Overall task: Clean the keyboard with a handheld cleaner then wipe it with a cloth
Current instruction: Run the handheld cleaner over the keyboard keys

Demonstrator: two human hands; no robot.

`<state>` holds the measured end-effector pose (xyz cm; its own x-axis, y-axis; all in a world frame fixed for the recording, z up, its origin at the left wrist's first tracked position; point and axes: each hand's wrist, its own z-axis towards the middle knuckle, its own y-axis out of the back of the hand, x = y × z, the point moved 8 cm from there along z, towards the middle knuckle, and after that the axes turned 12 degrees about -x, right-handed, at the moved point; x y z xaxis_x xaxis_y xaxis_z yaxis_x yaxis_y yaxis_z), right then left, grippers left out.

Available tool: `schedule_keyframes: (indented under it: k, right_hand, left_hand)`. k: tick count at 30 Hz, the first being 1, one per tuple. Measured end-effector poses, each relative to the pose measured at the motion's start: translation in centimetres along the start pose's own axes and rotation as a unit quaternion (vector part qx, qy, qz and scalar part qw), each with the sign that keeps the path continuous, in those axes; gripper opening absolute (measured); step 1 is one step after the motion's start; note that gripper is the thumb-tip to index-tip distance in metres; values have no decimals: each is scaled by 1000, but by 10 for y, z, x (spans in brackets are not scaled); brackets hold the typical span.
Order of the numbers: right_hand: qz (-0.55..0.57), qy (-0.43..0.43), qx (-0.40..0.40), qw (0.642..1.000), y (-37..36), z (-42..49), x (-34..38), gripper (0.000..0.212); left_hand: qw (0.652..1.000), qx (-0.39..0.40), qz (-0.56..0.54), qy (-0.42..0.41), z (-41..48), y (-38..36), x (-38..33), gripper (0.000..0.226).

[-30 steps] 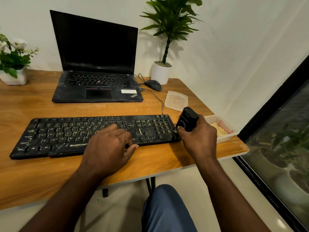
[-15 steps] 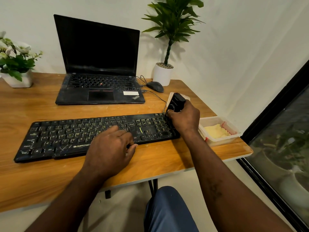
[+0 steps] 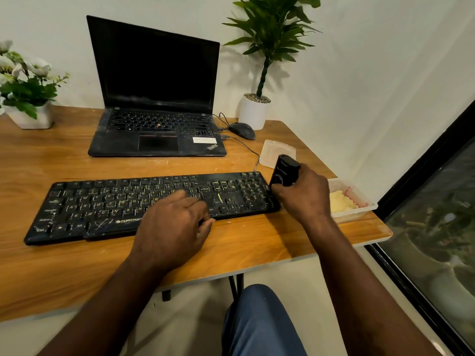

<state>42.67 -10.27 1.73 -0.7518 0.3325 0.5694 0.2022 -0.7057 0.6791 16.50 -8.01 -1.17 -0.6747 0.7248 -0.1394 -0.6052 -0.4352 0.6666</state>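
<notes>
At right of the keyboard (image 3: pixel 128 201), right hand (image 3: pixel 305 199) grips cleaner (image 3: pixel 284 170) near-upright, leaning away.

Wooden table (image 3: pixel 64 160) with keyboard (image 3: pixel 102 204), laptop (image 3: pixel 159 134), mouse (image 3: pixel 242 130), plastic tub (image 3: pixel 370 206), lid (image 3: pixel 272 152), potted plant (image 3: pixel 254 113), flowerpot (image 3: pixel 28 120)

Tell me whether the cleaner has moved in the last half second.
Yes. The cleaner, gripped in the right hand, has come back toward the person along the keyboard's right end, away from the far corner by the lid.

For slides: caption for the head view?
Right hand holds a handheld cleaner at the right end of the keyboard; left hand rests on its keys.
</notes>
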Motion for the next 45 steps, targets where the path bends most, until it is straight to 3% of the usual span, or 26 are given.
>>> schedule_keyframes:
  k: [11,16,21,26,31,35,41,45]
  right_hand:
    - [96,-72,-130,984,25,-67,-22,40]
    - [134,-46,-126,982,21,-81,-9,36]
    - [156,-74,-142,975,22,-73,-18,42]
    - [182,-15,-69,981,5,-84,15,38]
    - [185,-59,-110,975,7,-74,6,38]
    - [192,-4,-45,980,-10,-87,35,41]
    - [190,-45,-70,978,-8,-82,35,40]
    - [181,7,-9,983,-24,-94,61,43]
  left_hand:
    - [1000,5,11,3,-1,-1,0,22]
    - [1000,3,11,3,-1,0,0,22]
    - [1000,1,7,7,-1,-1,1,21]
    - [1000,2,9,6,-2,-1,2,21]
    - [1000,1,6,1,-4,1,1,20]
    - [1000,-4,7,1,-3,2,1,19]
    - [1000,4,-1,3,-4,0,2,18]
    - [1000,5,2,0,-4,-1,3,17]
